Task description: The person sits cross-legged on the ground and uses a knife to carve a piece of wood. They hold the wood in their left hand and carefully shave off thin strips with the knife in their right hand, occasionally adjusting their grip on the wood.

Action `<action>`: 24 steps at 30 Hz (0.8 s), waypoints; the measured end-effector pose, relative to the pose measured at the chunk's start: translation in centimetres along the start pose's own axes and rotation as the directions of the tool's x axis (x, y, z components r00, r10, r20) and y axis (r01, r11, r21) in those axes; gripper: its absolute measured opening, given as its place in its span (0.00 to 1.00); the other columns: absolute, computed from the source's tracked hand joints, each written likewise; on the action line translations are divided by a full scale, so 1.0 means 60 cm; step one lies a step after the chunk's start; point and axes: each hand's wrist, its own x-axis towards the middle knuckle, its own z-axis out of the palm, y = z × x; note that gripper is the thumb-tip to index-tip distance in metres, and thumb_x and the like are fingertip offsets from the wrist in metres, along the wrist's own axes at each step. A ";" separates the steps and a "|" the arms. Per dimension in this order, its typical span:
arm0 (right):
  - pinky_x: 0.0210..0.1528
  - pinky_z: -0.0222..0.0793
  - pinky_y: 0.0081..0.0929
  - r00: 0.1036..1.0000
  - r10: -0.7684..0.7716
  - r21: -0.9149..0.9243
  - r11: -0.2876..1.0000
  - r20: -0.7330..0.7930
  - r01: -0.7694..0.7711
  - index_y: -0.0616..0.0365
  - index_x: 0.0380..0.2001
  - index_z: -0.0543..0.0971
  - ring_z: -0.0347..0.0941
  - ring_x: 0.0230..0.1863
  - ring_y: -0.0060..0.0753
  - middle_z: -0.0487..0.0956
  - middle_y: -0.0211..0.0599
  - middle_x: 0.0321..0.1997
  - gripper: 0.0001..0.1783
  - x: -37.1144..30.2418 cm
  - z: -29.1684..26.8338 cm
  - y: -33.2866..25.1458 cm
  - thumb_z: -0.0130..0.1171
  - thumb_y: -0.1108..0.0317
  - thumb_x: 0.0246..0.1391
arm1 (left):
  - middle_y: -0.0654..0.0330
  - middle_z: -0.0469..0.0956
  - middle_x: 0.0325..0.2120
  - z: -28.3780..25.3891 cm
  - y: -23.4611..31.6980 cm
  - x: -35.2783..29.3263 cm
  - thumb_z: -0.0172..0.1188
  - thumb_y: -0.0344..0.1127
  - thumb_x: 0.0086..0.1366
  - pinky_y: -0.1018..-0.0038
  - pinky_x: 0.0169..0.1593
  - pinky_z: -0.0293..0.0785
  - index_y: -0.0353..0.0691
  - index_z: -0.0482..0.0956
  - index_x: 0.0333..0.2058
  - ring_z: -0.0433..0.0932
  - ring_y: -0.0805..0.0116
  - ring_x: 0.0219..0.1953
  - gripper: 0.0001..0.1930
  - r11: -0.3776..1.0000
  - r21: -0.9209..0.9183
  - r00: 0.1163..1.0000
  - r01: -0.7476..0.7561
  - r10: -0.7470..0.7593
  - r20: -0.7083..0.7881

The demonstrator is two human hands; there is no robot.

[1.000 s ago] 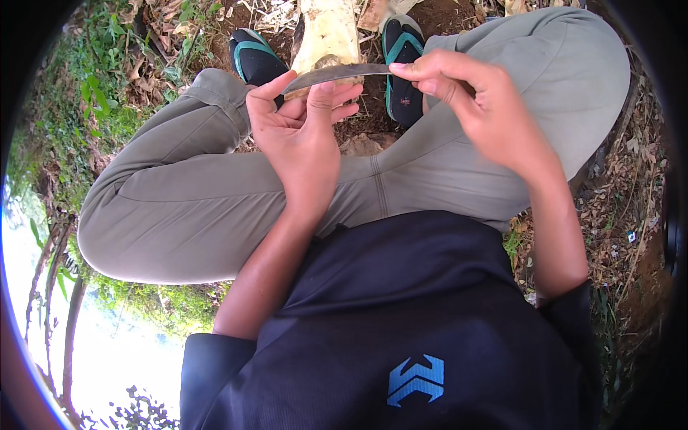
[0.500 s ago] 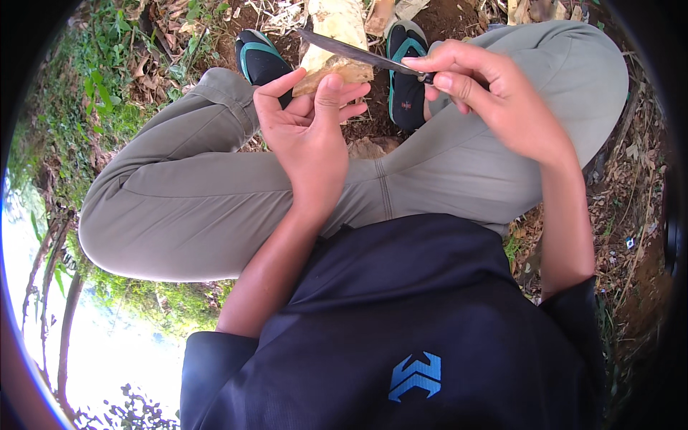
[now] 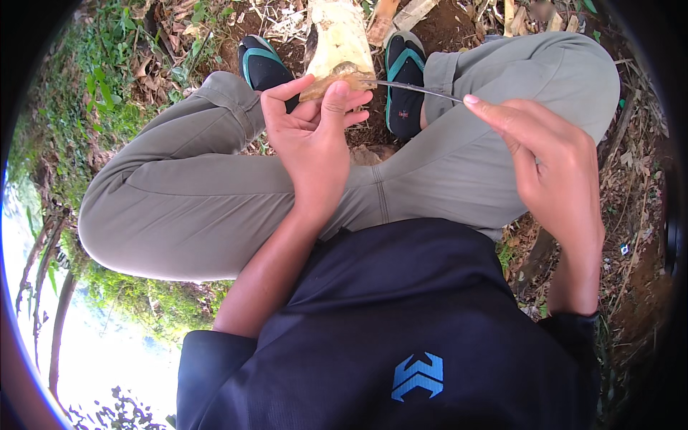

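A pale, roughly hewn piece of wood [image 3: 338, 39] lies between my feet, its brown, bark-edged near end toward me. My left hand [image 3: 312, 132] is at that end, thumb against the near face and index finger along the left edge. The other fingers curl under it, partly hidden behind the thumb. In my right hand [image 3: 555, 154], over my right thigh, is a knife with a thin dark blade [image 3: 419, 89]. Seen nearly edge-on, the blade points left and its tip reaches the wood's near right corner. My fingers cover the handle.
My feet in black socks and green-strapped sandals [image 3: 261, 61] flank the wood. Pale chips and split pieces [image 3: 412, 18] lie on the soil beyond. Green plants [image 3: 100, 93] grow at the left; dry leaves and litter [image 3: 631, 172] cover the ground at the right.
My right hand has moved right and toward me, drawing the knife with it. The blade has turned edge-on and its tip shifted right across the wood. My left hand has stayed almost still.
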 end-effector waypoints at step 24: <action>0.31 0.71 0.38 0.998 0.051 -0.357 0.933 0.042 -0.033 0.49 0.49 0.83 0.76 0.30 0.48 0.79 0.38 0.34 0.23 -0.005 -0.010 -0.056 0.56 0.83 0.51 | 0.41 0.81 0.35 0.001 -0.008 -0.004 0.59 0.28 0.70 0.66 0.35 0.86 0.35 0.58 0.49 0.86 0.53 0.37 0.18 0.997 -0.050 0.998 0.058 -0.059 -0.011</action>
